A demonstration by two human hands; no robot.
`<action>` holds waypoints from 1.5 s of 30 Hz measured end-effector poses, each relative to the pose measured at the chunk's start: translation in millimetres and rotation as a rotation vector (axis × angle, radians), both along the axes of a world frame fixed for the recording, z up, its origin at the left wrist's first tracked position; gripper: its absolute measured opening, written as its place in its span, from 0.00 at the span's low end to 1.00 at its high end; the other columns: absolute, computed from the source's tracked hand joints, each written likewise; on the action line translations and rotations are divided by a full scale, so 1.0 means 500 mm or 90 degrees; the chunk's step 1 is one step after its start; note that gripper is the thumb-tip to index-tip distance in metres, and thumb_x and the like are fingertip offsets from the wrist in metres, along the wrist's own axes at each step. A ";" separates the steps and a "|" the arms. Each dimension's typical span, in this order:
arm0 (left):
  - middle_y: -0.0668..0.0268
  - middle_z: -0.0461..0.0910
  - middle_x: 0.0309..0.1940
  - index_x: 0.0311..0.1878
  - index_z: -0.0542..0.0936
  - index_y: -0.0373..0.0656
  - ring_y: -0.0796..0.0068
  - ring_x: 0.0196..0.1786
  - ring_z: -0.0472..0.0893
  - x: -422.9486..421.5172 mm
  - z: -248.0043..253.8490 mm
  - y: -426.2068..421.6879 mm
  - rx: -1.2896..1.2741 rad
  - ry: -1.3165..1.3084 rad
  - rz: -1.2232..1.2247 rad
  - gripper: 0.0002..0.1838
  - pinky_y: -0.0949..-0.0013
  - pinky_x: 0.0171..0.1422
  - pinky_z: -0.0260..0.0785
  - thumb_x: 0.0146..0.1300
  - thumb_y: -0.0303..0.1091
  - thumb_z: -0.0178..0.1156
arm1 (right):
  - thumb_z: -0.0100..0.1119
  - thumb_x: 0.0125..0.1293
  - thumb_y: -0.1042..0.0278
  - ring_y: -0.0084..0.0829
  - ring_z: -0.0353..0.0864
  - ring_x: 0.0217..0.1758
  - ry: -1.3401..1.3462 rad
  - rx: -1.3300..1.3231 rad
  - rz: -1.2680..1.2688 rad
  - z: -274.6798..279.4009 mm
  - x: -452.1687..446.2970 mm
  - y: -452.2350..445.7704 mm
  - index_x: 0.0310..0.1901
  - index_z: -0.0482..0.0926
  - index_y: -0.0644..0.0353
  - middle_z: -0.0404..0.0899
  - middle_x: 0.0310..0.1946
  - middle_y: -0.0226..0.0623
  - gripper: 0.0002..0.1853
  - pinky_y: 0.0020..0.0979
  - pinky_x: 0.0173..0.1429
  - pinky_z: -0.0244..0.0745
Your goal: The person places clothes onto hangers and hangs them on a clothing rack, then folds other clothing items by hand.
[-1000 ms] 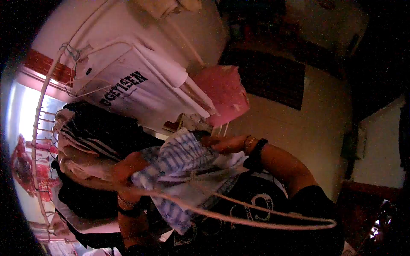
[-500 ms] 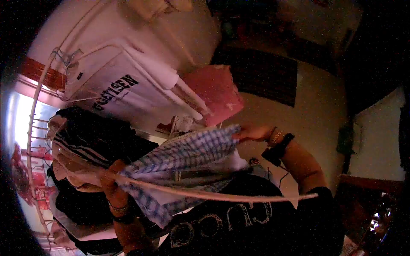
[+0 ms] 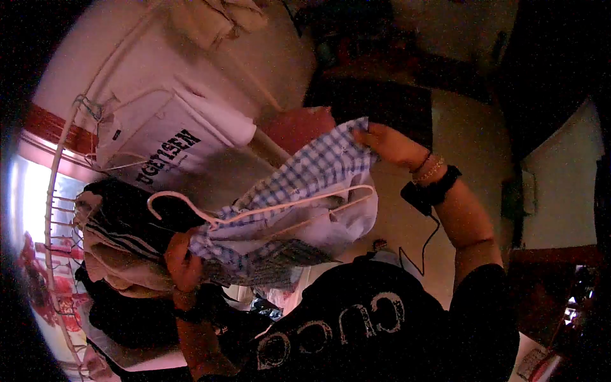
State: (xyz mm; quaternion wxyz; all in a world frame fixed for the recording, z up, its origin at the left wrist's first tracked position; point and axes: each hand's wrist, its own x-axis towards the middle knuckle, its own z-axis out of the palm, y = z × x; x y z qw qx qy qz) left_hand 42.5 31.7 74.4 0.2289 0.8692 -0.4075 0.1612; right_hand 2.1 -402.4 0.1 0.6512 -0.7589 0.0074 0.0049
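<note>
A blue-and-white checked shirt (image 3: 299, 169) is stretched between my two hands. My right hand (image 3: 391, 145) is closed, pinching the shirt's upper right edge. My left hand (image 3: 184, 258) is closed on the checked cloth at the lower left, just below the hanger's neck. A pale clothes hanger (image 3: 289, 206) lies across the open shirt, its hook (image 3: 170, 196) sticking out to the left over dark clothing. One end of the hanger rests against the shirt's white inner side near the right. How far it sits inside the shoulders I cannot tell.
A white printed T-shirt (image 3: 172, 140) hangs on a hanger from a curved rod (image 3: 58, 159) at the left. Dark and beige garments (image 3: 121, 261) hang below it. Behind the checked shirt is a red-pink cloth (image 3: 296, 124). A dark mat (image 3: 388, 108) lies on the floor.
My right hand has lifted the shirt's edge upward and right, spreading the cloth. The hanger has shifted away from my body onto the shirt, and its hook now shows.
</note>
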 end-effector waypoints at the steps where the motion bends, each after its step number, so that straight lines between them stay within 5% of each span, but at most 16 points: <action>1: 0.55 0.74 0.31 0.43 0.76 0.35 0.59 0.31 0.73 0.001 -0.002 -0.003 0.055 -0.027 0.010 0.16 0.64 0.37 0.66 0.49 0.23 0.47 | 0.46 0.65 0.50 0.27 0.72 0.44 -0.009 -0.066 -0.003 0.022 -0.001 0.000 0.47 0.72 0.65 0.76 0.43 0.38 0.23 0.28 0.50 0.66; 3: 0.55 0.73 0.31 0.44 0.76 0.36 0.59 0.31 0.73 0.001 -0.004 -0.013 0.075 -0.042 -0.006 0.17 0.64 0.37 0.66 0.48 0.23 0.47 | 0.44 0.66 0.53 0.29 0.72 0.48 -0.019 -0.133 -0.004 0.021 0.018 -0.008 0.50 0.70 0.64 0.75 0.47 0.41 0.22 0.29 0.54 0.65; 9: 0.55 0.71 0.30 0.49 0.73 0.38 0.56 0.33 0.71 0.008 -0.017 -0.033 0.193 -0.120 0.046 0.21 0.63 0.36 0.66 0.48 0.22 0.49 | 0.48 0.63 0.49 0.32 0.72 0.33 -0.225 -0.188 -0.176 -0.015 0.092 -0.030 0.36 0.73 0.65 0.74 0.28 0.42 0.22 0.32 0.40 0.68; 16: 0.53 0.74 0.38 0.50 0.73 0.39 0.52 0.40 0.73 0.034 -0.049 -0.032 0.169 -0.140 0.138 0.19 0.60 0.45 0.67 0.53 0.22 0.49 | 0.48 0.63 0.51 0.35 0.75 0.35 -0.167 -0.162 -0.223 0.011 0.067 0.006 0.38 0.74 0.66 0.77 0.32 0.46 0.21 0.33 0.42 0.69; 19: 0.51 0.75 0.41 0.50 0.73 0.38 0.51 0.43 0.74 0.047 -0.056 -0.030 0.123 -0.093 0.163 0.18 0.60 0.47 0.67 0.54 0.23 0.50 | 0.48 0.65 0.54 0.25 0.72 0.39 -0.140 -0.103 -0.204 -0.001 0.063 0.020 0.44 0.72 0.65 0.76 0.37 0.35 0.20 0.25 0.46 0.67; 22: 0.50 0.75 0.41 0.50 0.73 0.36 0.50 0.42 0.74 0.059 -0.069 -0.037 0.147 -0.062 0.198 0.18 0.60 0.47 0.67 0.54 0.24 0.50 | 0.51 0.62 0.53 0.36 0.77 0.40 -0.236 -0.051 -0.227 -0.018 0.050 0.047 0.41 0.74 0.64 0.78 0.36 0.45 0.19 0.33 0.46 0.70; 24: 0.50 0.75 0.41 0.50 0.73 0.36 0.50 0.43 0.74 0.051 -0.059 -0.042 0.124 -0.056 0.204 0.18 0.60 0.47 0.68 0.54 0.24 0.50 | 0.52 0.61 0.58 0.36 0.76 0.45 0.037 0.493 -0.154 0.060 -0.003 0.086 0.45 0.73 0.63 0.77 0.39 0.42 0.17 0.31 0.50 0.69; 25: 0.50 0.75 0.42 0.50 0.73 0.36 0.50 0.43 0.74 0.062 -0.067 -0.049 0.102 -0.051 0.209 0.18 0.61 0.48 0.68 0.54 0.24 0.49 | 0.52 0.61 0.58 0.36 0.76 0.45 0.038 0.490 -0.147 0.013 0.030 0.059 0.45 0.73 0.63 0.77 0.39 0.42 0.17 0.31 0.50 0.69; 30: 0.50 0.75 0.43 0.51 0.74 0.38 0.52 0.45 0.75 0.033 -0.058 -0.031 -0.023 -0.075 0.183 0.20 0.62 0.49 0.67 0.52 0.22 0.48 | 0.53 0.58 0.69 0.27 0.74 0.47 -0.270 -0.253 0.099 -0.080 -0.032 0.021 0.48 0.72 0.64 0.75 0.47 0.35 0.16 0.28 0.53 0.69; 32: 0.50 0.75 0.43 0.51 0.74 0.39 0.53 0.45 0.75 0.017 -0.053 -0.042 -0.036 -0.084 0.177 0.21 0.62 0.50 0.67 0.52 0.21 0.47 | 0.51 0.58 0.74 0.25 0.74 0.46 -0.253 -0.078 0.152 -0.070 -0.051 0.053 0.48 0.73 0.61 0.75 0.45 0.34 0.14 0.28 0.52 0.70; 35: 0.50 0.75 0.43 0.51 0.74 0.40 0.54 0.45 0.75 -0.002 -0.050 -0.066 -0.038 -0.103 0.165 0.22 0.63 0.49 0.68 0.51 0.20 0.47 | 0.52 0.60 0.68 0.29 0.74 0.48 0.195 0.685 0.128 -0.015 -0.073 0.117 0.49 0.69 0.62 0.74 0.45 0.38 0.15 0.30 0.50 0.71; 36: 0.50 0.76 0.42 0.51 0.74 0.41 0.54 0.44 0.76 -0.006 -0.048 -0.072 -0.044 -0.079 0.167 0.22 0.63 0.48 0.68 0.50 0.20 0.46 | 0.52 0.60 0.68 0.29 0.74 0.48 0.197 0.679 0.134 -0.051 -0.071 0.125 0.49 0.69 0.62 0.74 0.45 0.38 0.15 0.30 0.50 0.71; 37: 0.50 0.76 0.42 0.51 0.74 0.41 0.55 0.44 0.76 -0.008 -0.046 -0.073 -0.052 -0.057 0.167 0.22 0.63 0.47 0.68 0.50 0.20 0.46 | 0.51 0.61 0.65 0.28 0.75 0.46 0.028 0.397 0.141 -0.113 -0.060 0.133 0.48 0.70 0.63 0.75 0.44 0.36 0.15 0.30 0.49 0.72; 40: 0.51 0.75 0.41 0.52 0.74 0.40 0.55 0.42 0.76 0.011 -0.066 -0.043 -0.119 -0.139 0.203 0.23 0.63 0.46 0.68 0.50 0.20 0.46 | 0.55 0.59 0.65 0.30 0.76 0.41 0.163 0.210 0.095 -0.065 -0.057 0.131 0.46 0.70 0.60 0.76 0.42 0.36 0.15 0.34 0.48 0.72; 42: 0.51 0.75 0.41 0.51 0.74 0.39 0.55 0.42 0.76 0.020 -0.068 -0.019 -0.131 -0.159 0.182 0.22 0.63 0.45 0.68 0.50 0.20 0.46 | 0.59 0.55 0.68 0.35 0.75 0.44 0.152 -0.448 0.037 -0.061 -0.060 0.084 0.48 0.69 0.57 0.75 0.42 0.38 0.18 0.37 0.52 0.69; 45: 0.51 0.75 0.41 0.50 0.74 0.38 0.56 0.41 0.76 -0.010 -0.045 -0.023 -0.155 -0.135 0.152 0.22 0.63 0.44 0.68 0.50 0.21 0.45 | 0.59 0.54 0.65 0.43 0.76 0.42 -0.400 -0.529 -0.191 0.040 -0.057 0.040 0.46 0.72 0.58 0.77 0.39 0.41 0.18 0.39 0.49 0.71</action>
